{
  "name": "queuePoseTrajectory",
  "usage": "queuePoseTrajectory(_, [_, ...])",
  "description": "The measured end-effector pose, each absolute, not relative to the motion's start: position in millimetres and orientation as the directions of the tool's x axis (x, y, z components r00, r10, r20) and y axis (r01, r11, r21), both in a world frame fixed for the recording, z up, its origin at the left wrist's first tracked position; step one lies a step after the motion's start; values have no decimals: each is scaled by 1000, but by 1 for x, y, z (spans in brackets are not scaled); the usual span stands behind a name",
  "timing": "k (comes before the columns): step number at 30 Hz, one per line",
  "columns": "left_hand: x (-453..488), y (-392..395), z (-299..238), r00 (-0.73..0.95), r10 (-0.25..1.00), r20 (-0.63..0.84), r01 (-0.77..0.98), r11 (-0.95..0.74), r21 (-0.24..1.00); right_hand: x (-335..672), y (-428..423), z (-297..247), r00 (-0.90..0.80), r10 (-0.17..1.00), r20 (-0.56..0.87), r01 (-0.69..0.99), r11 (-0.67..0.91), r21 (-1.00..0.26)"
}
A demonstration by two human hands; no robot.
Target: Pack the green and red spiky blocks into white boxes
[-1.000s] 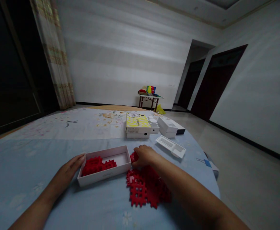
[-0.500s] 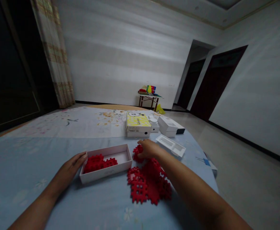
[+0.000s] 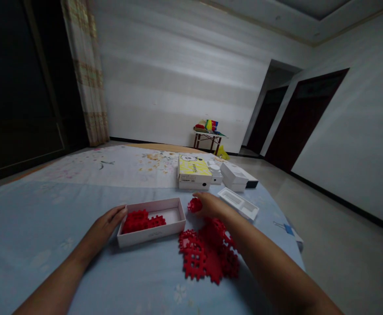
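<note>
A shallow white box (image 3: 158,234) lies on the blue tablecloth with several red toothed foam puzzle pieces (image 3: 138,219) gathered in its left part. My left hand (image 3: 106,225) holds the box's left end, fingers bent at the rim. Just past the box's right end, my right hand (image 3: 210,205) is closed on a small red foam puzzle piece (image 3: 194,204). Below that hand lies a loose heap of red puzzle pieces (image 3: 195,261), some with square holes. My right forearm hides part of the heap.
Behind stand a yellow and white box (image 3: 194,175), a white box (image 3: 234,177) and a white item with a round top (image 3: 215,168). A white insert tray (image 3: 239,202) lies beyond my right forearm. A blue clip (image 3: 289,229) is at the table's right edge.
My right hand has lifted the small red piece slightly away from the heap. The camera view has shifted a little, and my left hand stays on the box.
</note>
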State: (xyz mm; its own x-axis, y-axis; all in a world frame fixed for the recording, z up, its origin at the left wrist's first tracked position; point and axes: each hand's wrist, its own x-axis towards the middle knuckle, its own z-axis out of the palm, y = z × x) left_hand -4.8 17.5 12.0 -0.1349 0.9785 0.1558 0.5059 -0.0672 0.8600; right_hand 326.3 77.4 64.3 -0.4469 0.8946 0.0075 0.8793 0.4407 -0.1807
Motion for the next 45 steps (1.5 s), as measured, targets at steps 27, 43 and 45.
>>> queuePoseTrajectory(27, [-4,17,9,-100,980,171,502,-99,859,227,83,98,-789,546,-281,612,657,-441])
queuePoseTrajectory(43, [-4,22,4,-144,975,168,586,-53,809,274,40,99,-663,740,110,621,626,-472])
queuePoseTrajectory(45, [-4,21,6,-146,976,161,594,-44,803,299,38,95,-607,769,200,570,596,-566])
